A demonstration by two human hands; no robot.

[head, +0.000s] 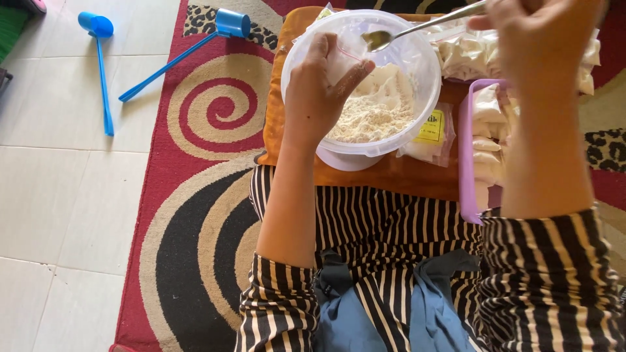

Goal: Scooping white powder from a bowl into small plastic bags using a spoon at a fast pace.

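A red, black and cream swirl rug (195, 215) covers the floor beside pale tiles (59, 195), and the person sits on it in striped sleeves with a low orange board (391, 176) across the lap. On that board stands one round clear plastic bowl (424, 72), partly filled with pale flour (375, 111). To its right sits one lilac tray (465, 150), heaped with small filled plastic bags (486, 140), too many and too bunched to count; more of them lie behind the bowl, and one bag with a yellow label (430, 130) rests just beside it. Two blue long-handled scoops (101, 65) lie well apart from the hands, one on the tiles and one half on the rug.

The left hand (319, 91) is over the bowl, fingers curled around a small clear bag (349, 55) that it pinches open at the mouth. The right hand (535, 32) is closed on the far end of one metal spoon (398, 36). The spoon's long axis runs from upper right down to lower left, handle rising to the right hand, and it points towards the left hand. Its scoop end hangs above the flour just beside the left fingertips, well away from the gripping fingers
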